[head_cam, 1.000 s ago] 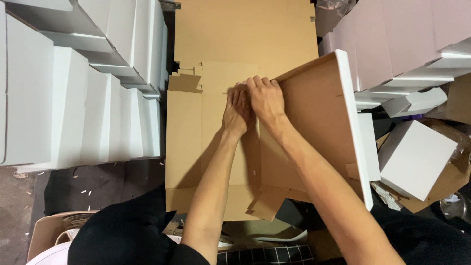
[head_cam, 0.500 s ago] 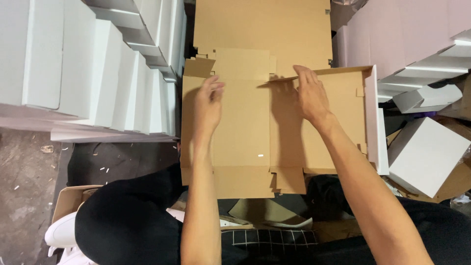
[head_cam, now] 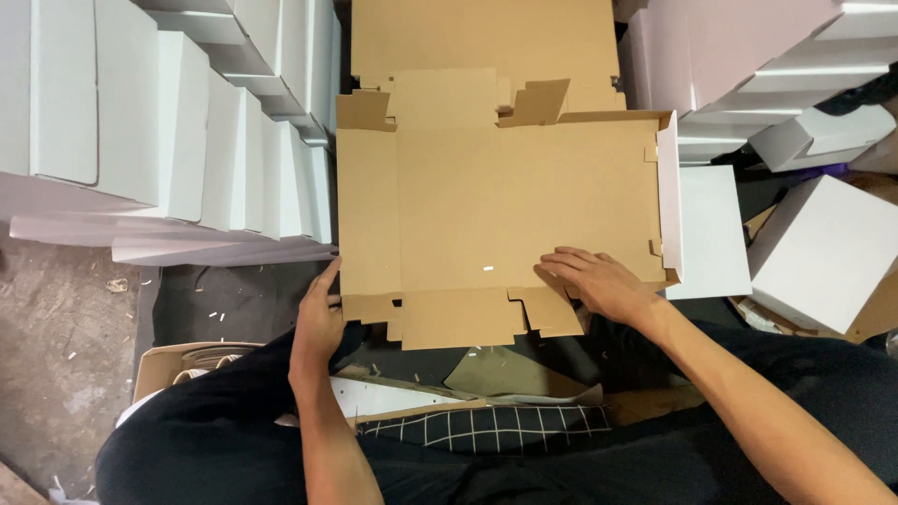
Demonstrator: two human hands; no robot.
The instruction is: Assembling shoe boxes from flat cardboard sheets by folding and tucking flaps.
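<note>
A flat brown die-cut cardboard box blank (head_cam: 505,206) lies unfolded in front of me, brown side up, with small flaps along its near and far edges. Its right side panel (head_cam: 670,192) stands up and shows a white outer face. My left hand (head_cam: 318,323) touches the blank's near left corner, thumb against the edge. My right hand (head_cam: 599,281) rests palm down, fingers spread, on the near right part of the blank by a flap.
Stacks of folded white boxes (head_cam: 168,131) fill the left side. More white and pale pink boxes (head_cam: 748,56) stand at the right, with a white box (head_cam: 828,252) nearer. Further brown cardboard sheets (head_cam: 486,37) lie beyond the blank. My dark-clothed knees sit below.
The blank has been laid flatter and its right panel opened outward. Both hands moved from the blank's far middle down to its near edge, left to the corner, right onto the near right part.
</note>
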